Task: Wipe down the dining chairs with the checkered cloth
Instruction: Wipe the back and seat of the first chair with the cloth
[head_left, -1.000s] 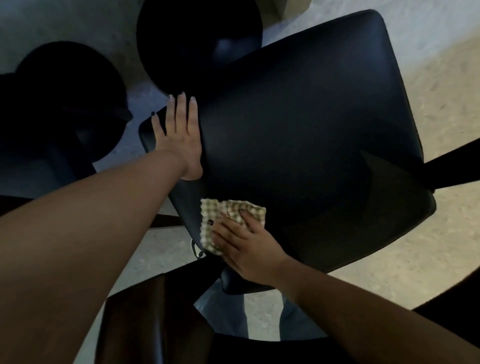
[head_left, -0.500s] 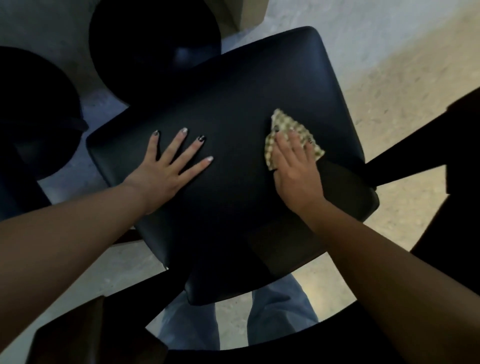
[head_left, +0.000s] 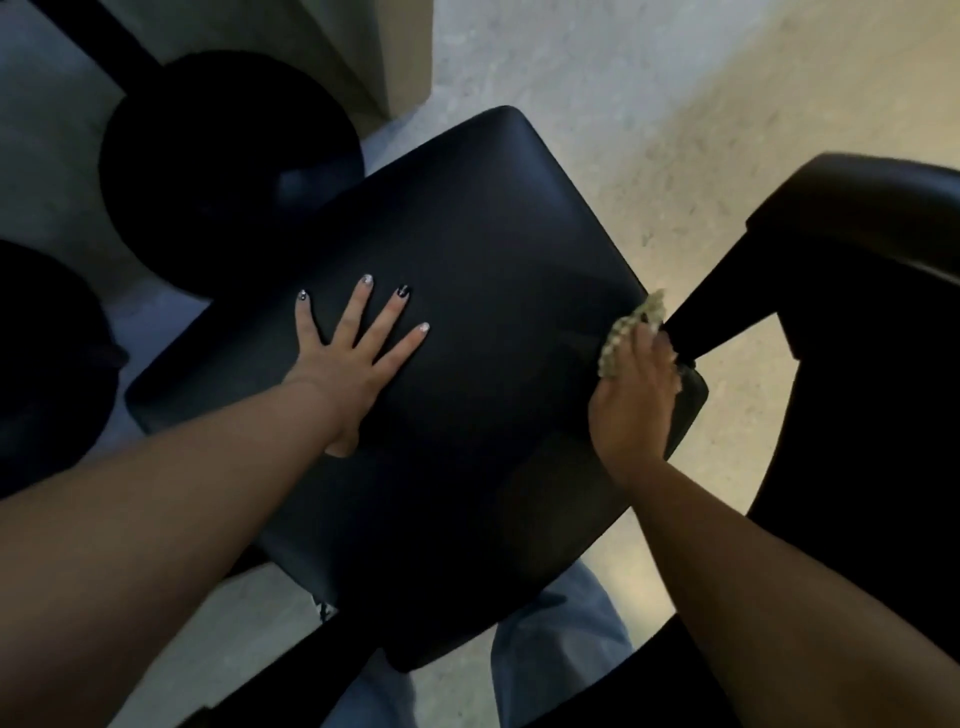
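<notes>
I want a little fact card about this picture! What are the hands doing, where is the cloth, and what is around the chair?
left hand: left hand lies flat, fingers spread, on the black padded chair seat
right hand: right hand grips the cloth at the seat's right edge
cloth: green-and-cream checkered cloth, bunched, pressed on that edge
nearby: round black base on the floor behind the seat; another dark chair to the right
floor: pale speckled floor
</notes>
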